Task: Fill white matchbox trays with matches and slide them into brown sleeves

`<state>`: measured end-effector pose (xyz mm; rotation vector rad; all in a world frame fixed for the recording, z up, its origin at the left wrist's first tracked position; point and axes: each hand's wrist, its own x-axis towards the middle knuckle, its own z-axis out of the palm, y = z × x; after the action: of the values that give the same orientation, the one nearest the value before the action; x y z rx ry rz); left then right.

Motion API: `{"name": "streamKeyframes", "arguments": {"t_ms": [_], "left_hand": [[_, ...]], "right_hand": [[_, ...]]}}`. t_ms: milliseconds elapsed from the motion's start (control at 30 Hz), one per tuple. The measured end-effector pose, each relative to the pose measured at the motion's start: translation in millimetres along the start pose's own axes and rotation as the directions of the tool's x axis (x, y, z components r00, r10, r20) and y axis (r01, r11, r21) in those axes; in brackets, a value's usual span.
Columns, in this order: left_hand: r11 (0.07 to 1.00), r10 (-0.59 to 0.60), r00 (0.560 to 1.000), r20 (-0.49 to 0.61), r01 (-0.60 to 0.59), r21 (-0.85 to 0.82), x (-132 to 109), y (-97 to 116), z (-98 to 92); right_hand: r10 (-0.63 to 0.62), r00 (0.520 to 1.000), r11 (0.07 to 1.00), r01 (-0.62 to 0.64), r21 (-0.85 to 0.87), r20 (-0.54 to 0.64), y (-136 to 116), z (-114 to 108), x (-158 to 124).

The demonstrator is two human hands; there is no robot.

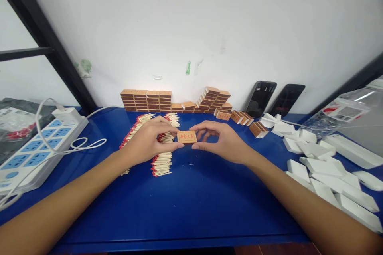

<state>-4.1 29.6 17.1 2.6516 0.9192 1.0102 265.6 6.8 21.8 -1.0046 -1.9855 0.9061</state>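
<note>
Between my two hands, above the blue table, is a small orange-brown matchbox (186, 137) with red characters on its face. My left hand (149, 137) pinches its left end between thumb and fingers. At its right end, my right hand (220, 140) grips it the same way. Rows of red-tipped matches (162, 164) lie under and beside my left hand, which hides part of them. Against the wall stands a neat stack of matchboxes (146, 101), with a leaning stack of matchboxes (209, 99) farther right.
Several loose matchboxes (236, 117) lie right of the stacks. White box trays (326, 171) are heaped on the right, near a plastic bottle (344, 107) and a white mouse (368, 180). Two phones (261, 97) lean on the wall. A power strip (38, 151) with cables lies left.
</note>
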Motion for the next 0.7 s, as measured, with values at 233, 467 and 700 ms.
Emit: {"name": "streamKeyframes", "arguments": {"t_ms": [233, 467, 700], "left_hand": [[0.947, 0.038, 0.998, -0.054, -0.018, 0.321, 1, -17, -8.6], [0.915, 0.086, 0.991, -0.105, -0.037, 0.402, 2, -26, -13.1], [0.908, 0.166, 0.984, -0.068, -0.125, 0.401, 1, -19, -9.5]], "right_hand": [[0.015, 0.981, 0.912, -0.092, -0.400, -0.191, 48, -30, 11], [-0.094, 0.980, 0.796, -0.033, -0.604, -0.178, 60, -45, 12], [-0.070, 0.915, 0.484, -0.318, -0.815, -0.398, 71, -106, 6]]}}
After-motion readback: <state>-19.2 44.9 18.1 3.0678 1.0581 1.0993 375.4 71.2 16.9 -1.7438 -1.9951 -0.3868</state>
